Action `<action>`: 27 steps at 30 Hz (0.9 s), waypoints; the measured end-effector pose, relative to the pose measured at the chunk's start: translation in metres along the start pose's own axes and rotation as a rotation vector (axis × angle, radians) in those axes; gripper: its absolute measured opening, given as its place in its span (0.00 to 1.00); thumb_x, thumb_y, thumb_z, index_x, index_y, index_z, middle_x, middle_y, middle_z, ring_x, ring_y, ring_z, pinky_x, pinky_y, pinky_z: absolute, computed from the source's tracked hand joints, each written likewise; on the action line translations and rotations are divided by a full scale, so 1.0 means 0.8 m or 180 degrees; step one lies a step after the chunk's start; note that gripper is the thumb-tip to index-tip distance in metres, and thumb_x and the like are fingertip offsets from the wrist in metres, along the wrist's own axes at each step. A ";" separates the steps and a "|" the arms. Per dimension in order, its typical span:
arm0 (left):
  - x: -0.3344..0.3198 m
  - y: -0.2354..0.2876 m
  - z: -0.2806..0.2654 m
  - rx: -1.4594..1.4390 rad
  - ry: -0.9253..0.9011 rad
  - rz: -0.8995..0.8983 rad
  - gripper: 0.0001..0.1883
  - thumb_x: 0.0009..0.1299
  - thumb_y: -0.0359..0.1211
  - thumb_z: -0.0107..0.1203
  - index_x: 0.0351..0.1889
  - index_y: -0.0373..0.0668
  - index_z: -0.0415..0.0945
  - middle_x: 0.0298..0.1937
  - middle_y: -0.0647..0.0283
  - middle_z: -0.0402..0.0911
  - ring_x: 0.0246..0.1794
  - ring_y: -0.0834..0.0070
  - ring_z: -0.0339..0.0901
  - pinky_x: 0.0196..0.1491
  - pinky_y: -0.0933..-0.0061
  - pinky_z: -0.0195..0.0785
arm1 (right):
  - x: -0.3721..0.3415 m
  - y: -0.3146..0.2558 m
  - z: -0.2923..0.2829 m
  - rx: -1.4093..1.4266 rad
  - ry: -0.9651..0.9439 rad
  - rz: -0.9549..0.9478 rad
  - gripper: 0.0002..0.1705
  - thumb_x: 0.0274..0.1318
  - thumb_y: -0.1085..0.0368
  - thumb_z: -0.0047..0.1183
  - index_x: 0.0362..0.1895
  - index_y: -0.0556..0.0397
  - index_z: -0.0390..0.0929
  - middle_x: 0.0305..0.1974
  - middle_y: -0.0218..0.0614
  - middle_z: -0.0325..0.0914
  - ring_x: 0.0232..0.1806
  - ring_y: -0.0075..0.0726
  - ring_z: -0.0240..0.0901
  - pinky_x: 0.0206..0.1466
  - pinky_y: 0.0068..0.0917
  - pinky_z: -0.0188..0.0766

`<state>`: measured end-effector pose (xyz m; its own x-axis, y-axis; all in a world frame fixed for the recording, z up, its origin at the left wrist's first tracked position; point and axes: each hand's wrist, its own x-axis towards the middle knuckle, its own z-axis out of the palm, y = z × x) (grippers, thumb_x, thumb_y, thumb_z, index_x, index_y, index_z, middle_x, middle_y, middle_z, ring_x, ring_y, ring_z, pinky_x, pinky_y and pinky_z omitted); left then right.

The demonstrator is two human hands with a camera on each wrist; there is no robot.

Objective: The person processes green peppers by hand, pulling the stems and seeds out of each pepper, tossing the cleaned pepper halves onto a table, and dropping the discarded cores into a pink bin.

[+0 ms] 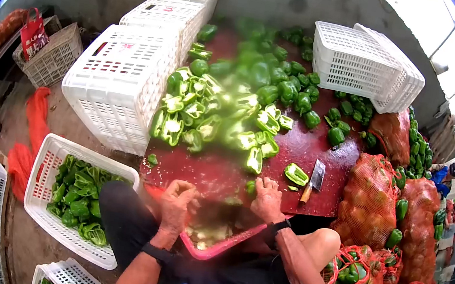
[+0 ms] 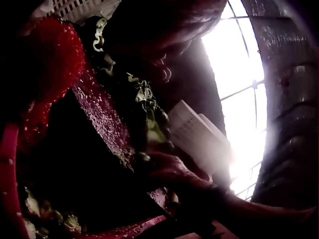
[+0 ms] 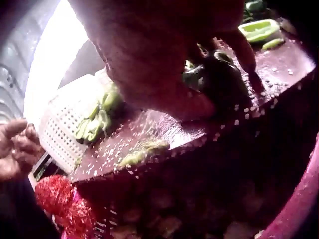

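Observation:
My right hand [image 1: 268, 199] is at the near edge of the red tabletop [image 1: 307, 153], its thumb and fingers curled round a green bell pepper [image 3: 219, 82]. In the head view only a small part of that pepper [image 1: 251, 187] shows beside the fingers. My left hand [image 1: 177, 207], loosely curled with nothing visible in it, hovers over the left side of a pink tub [image 1: 212, 250] holding pale pepper scraps. A knife with a broad blade [image 1: 317, 175] and wooden handle lies right of my right hand, beside a halved pepper [image 1: 295, 174].
Halved peppers [image 1: 172, 128] and whole peppers [image 1: 288, 92] cover the table's middle and back. White crates [image 1: 121, 69] line its left side; more crates [image 1: 355, 61] stand back right. A crate of cut peppers [image 1: 80, 197] sits at left. Red mesh sacks [image 1: 371, 197] crowd the right.

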<state>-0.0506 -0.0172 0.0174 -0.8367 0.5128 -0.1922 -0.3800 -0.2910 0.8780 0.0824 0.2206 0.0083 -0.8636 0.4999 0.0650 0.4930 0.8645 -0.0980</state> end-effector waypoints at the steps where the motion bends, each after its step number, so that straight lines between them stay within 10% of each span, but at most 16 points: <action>1: -0.001 -0.004 -0.002 0.0064 -0.0062 -0.0108 0.04 0.74 0.29 0.54 0.42 0.38 0.74 0.35 0.57 0.82 0.25 0.77 0.80 0.23 0.80 0.73 | 0.003 0.005 0.002 0.0168 0.0037 0.0014 0.30 0.41 0.67 0.56 0.55 0.56 0.76 0.49 0.50 0.77 0.57 0.56 0.70 0.51 0.47 0.74; 3: 0.002 -0.007 -0.001 0.0196 -0.0221 -0.0301 0.05 0.73 0.29 0.55 0.42 0.37 0.74 0.35 0.56 0.82 0.25 0.76 0.80 0.23 0.80 0.74 | 0.014 0.016 -0.003 0.0497 0.0149 0.0054 0.29 0.43 0.66 0.57 0.55 0.56 0.77 0.49 0.45 0.79 0.53 0.48 0.74 0.49 0.40 0.75; 7: 0.002 -0.019 0.005 0.0081 -0.0311 -0.0419 0.09 0.75 0.33 0.56 0.47 0.37 0.74 0.38 0.57 0.82 0.30 0.74 0.82 0.27 0.78 0.77 | 0.014 0.000 -0.039 0.4163 -0.0970 0.0910 0.26 0.53 0.63 0.61 0.58 0.54 0.80 0.40 0.25 0.82 0.37 0.20 0.75 0.40 0.22 0.74; 10: 0.009 -0.026 0.005 0.0418 -0.0841 0.0022 0.17 0.78 0.41 0.52 0.56 0.38 0.74 0.47 0.58 0.82 0.42 0.73 0.82 0.41 0.74 0.79 | -0.001 -0.031 0.012 0.5129 -0.1478 0.0258 0.26 0.59 0.61 0.51 0.60 0.57 0.75 0.48 0.36 0.81 0.46 0.31 0.78 0.48 0.30 0.76; 11: 0.002 -0.020 0.011 -0.0846 -0.1054 -0.0686 0.16 0.78 0.31 0.46 0.59 0.36 0.74 0.57 0.58 0.79 0.56 0.70 0.77 0.62 0.70 0.69 | -0.012 -0.051 0.023 0.5290 -0.1504 0.0142 0.27 0.62 0.58 0.47 0.62 0.58 0.73 0.51 0.38 0.80 0.47 0.33 0.78 0.50 0.32 0.76; 14: 0.003 -0.043 0.004 -0.0156 -0.0702 -0.0493 0.16 0.78 0.36 0.45 0.54 0.35 0.77 0.56 0.55 0.79 0.56 0.67 0.75 0.62 0.65 0.66 | -0.027 -0.120 -0.029 0.7275 -0.2266 0.1246 0.25 0.59 0.61 0.51 0.60 0.55 0.74 0.50 0.39 0.79 0.50 0.36 0.77 0.53 0.33 0.76; 15: -0.002 -0.039 0.007 -0.0560 -0.0429 -0.0682 0.16 0.77 0.36 0.46 0.52 0.35 0.79 0.55 0.55 0.79 0.54 0.66 0.76 0.61 0.65 0.67 | -0.027 -0.138 -0.035 0.7267 -0.2178 0.1181 0.24 0.58 0.63 0.53 0.59 0.55 0.74 0.50 0.39 0.79 0.51 0.37 0.76 0.54 0.33 0.76; 17: -0.001 -0.022 -0.002 -0.0116 -0.0461 -0.0091 0.15 0.74 0.36 0.48 0.45 0.35 0.80 0.49 0.57 0.79 0.50 0.67 0.76 0.57 0.65 0.68 | -0.030 -0.154 -0.002 0.3480 0.0313 -0.1107 0.25 0.52 0.73 0.60 0.57 0.53 0.75 0.51 0.42 0.79 0.50 0.39 0.78 0.49 0.34 0.79; 20: 0.003 -0.016 -0.008 0.0215 0.0078 0.0294 0.11 0.72 0.34 0.52 0.44 0.38 0.80 0.43 0.59 0.79 0.47 0.70 0.76 0.51 0.65 0.71 | -0.032 -0.159 -0.011 0.1693 0.0322 -0.0786 0.17 0.54 0.68 0.59 0.50 0.52 0.78 0.47 0.47 0.82 0.41 0.50 0.82 0.43 0.40 0.79; 27: -0.013 -0.002 0.026 0.1205 0.0096 0.0707 0.10 0.72 0.32 0.56 0.48 0.40 0.75 0.43 0.61 0.81 0.40 0.76 0.77 0.42 0.73 0.72 | -0.035 -0.175 -0.010 0.3068 -0.0010 0.0063 0.18 0.60 0.60 0.54 0.51 0.57 0.78 0.40 0.53 0.82 0.40 0.55 0.82 0.44 0.45 0.78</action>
<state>-0.0328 -0.0051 0.0272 -0.8951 0.4458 0.0118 -0.0229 -0.0722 0.9971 0.0386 0.0856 0.0285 -0.8571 0.5125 0.0522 0.2104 0.4407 -0.8727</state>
